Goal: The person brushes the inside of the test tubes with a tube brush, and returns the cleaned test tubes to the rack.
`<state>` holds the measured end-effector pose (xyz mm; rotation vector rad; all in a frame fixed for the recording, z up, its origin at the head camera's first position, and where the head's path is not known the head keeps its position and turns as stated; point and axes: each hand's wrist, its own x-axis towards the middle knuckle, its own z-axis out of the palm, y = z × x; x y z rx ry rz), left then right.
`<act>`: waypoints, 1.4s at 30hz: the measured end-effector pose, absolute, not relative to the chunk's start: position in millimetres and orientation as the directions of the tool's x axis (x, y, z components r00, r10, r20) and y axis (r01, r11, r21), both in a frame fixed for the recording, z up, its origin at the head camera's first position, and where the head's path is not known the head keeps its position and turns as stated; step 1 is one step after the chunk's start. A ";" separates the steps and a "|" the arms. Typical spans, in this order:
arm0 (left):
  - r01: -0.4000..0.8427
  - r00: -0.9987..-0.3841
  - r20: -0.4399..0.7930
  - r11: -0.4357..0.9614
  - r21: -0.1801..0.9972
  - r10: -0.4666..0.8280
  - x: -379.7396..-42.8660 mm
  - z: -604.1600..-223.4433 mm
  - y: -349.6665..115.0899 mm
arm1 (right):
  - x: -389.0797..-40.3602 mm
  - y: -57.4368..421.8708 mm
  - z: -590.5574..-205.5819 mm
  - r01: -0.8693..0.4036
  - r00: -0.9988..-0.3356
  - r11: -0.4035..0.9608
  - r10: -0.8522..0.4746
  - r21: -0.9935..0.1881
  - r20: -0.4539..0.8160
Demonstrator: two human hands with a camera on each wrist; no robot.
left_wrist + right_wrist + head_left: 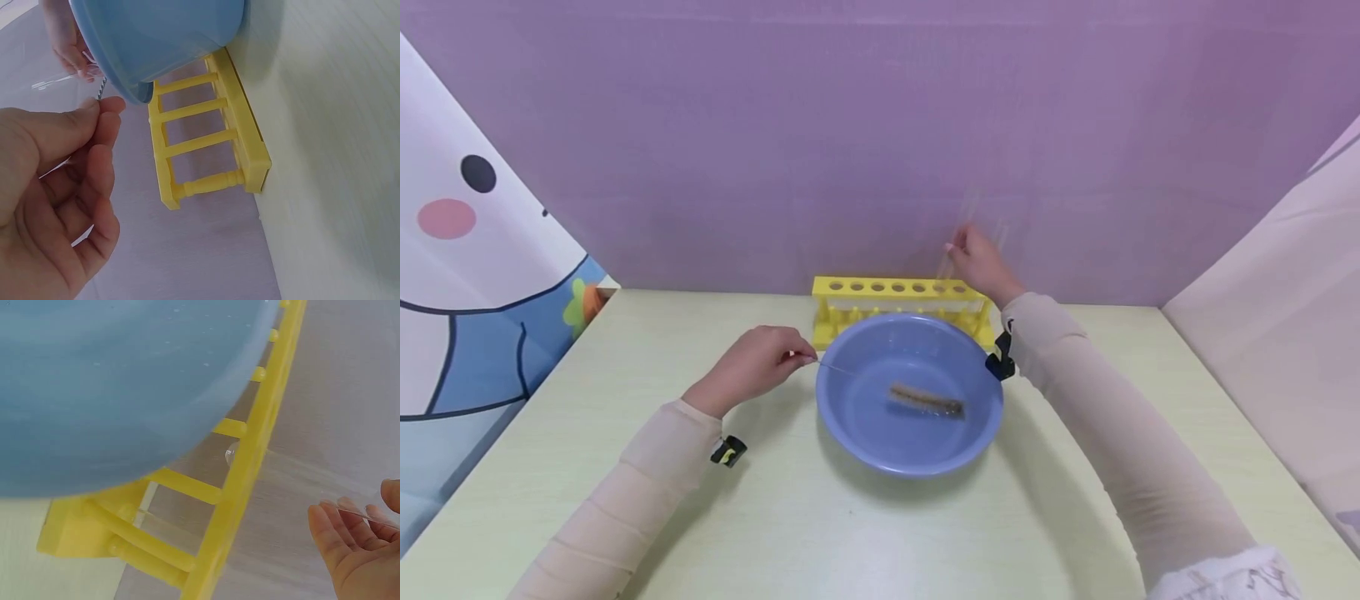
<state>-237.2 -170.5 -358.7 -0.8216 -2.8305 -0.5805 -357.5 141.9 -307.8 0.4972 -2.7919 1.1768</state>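
Note:
My left hand (760, 358) pinches the thin wire handle of a test tube brush (927, 401) between thumb and fingertips. Its brown bristles hang inside the blue basin (913, 468), and the twisted wire (102, 88) shows at the fingertips in the left wrist view. At the back, my right hand (983, 262) holds a clear test tube (945, 267) tilted over the yellow test tube rack (887, 287). The tube's rounded lower end (231, 453) pokes through a hole near the rack's right end. Another clear tube (1001, 234) stands in the end hole, partly behind my hand.
The basin sits on the pale table (850, 542) in front of the rack and overlaps its lower part. A purple backdrop (880, 150) rises behind the rack. A cartoon-printed cloth (490, 275) hangs at left, a pale cloth (1285, 333) at right.

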 end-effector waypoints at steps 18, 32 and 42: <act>0.562 -0.812 0.339 0.795 0.231 0.475 -238.9 -366.3 -165.0 | -344.7 150.2 -291.6 -0.386 -0.921 0.541 -0.269 -0.747 0.281; 0.609 -0.768 0.354 0.778 0.150 0.533 -235.1 -365.2 -162.1 | -314.2 181.1 -292.9 -0.515 -0.856 0.511 -0.343 -0.688 0.386; 0.594 -0.753 0.424 0.797 0.109 0.503 -229.1 -369.3 -163.8 | -281.9 203.9 -313.1 -0.629 -0.777 0.549 -0.409 -0.551 0.479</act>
